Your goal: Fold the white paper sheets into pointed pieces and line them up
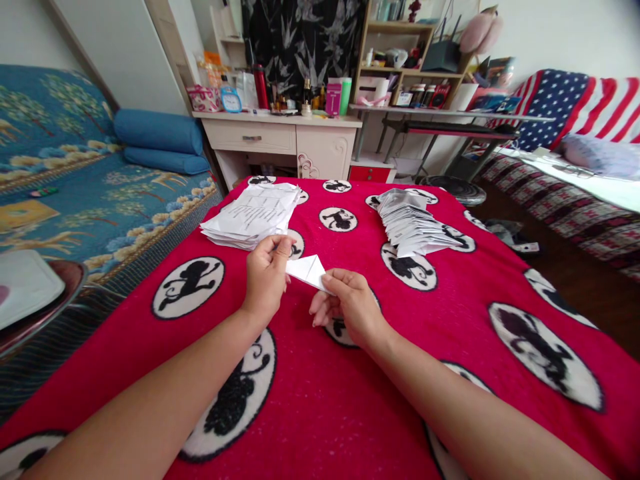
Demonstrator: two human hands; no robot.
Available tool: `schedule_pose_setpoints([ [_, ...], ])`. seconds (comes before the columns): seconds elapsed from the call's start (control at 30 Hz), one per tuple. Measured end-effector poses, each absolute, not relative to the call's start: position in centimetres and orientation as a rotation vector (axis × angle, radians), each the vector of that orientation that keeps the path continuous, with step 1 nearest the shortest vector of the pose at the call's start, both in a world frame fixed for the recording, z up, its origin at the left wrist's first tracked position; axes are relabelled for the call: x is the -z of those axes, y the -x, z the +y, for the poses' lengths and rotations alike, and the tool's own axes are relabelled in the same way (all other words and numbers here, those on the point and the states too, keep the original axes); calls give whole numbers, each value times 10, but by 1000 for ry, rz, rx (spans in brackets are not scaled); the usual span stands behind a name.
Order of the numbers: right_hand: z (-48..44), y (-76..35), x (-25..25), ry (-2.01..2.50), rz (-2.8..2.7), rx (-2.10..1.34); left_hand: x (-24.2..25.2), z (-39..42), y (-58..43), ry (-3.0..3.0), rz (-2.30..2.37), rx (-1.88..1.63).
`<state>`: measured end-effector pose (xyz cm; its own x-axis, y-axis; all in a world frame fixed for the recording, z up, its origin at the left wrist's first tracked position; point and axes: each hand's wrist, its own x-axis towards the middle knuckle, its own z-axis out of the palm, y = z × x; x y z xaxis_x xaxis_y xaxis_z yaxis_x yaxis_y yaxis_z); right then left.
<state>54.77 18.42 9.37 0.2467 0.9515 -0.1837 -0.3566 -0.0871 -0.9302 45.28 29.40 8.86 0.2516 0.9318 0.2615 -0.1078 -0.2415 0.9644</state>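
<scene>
A small folded white paper [307, 270] is held between both hands above the red blanket [310, 400] with black-and-white round figures. My left hand [266, 275] pinches its left end with thumb and fingers closed. My right hand [345, 307] grips its right corner, fingers curled under. Just beyond my left hand lies a loose stack of white sheets [255, 215]. To the far right of it sits a pile of folded paper pieces [413, 227].
A blue patterned sofa [75, 180] with blue bolsters runs along the left. A white desk [280, 140] crowded with bottles and a clock stands behind. Shelves [400, 60] and a keyboard stand are at the back right, a flag-covered bed [575, 107] farther right.
</scene>
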Motion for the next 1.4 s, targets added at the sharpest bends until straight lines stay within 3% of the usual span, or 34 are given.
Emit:
schedule_pose_setpoints([
  [0.33,185,-557,-87,1153,-543,-1158,-86,314,-447,-1285,809,-1329],
  [0.63,187,-564,-87,1029,-419,-1145,-88,287,-455,-1449,273,-745],
  [1.07,188,-564,-89,969,-419,-1350,-86,288,-452,-1396,268,-732],
  [1.4,187,-562,-84,953,-506,-1325,-87,287,-449,-1307,278,-726],
])
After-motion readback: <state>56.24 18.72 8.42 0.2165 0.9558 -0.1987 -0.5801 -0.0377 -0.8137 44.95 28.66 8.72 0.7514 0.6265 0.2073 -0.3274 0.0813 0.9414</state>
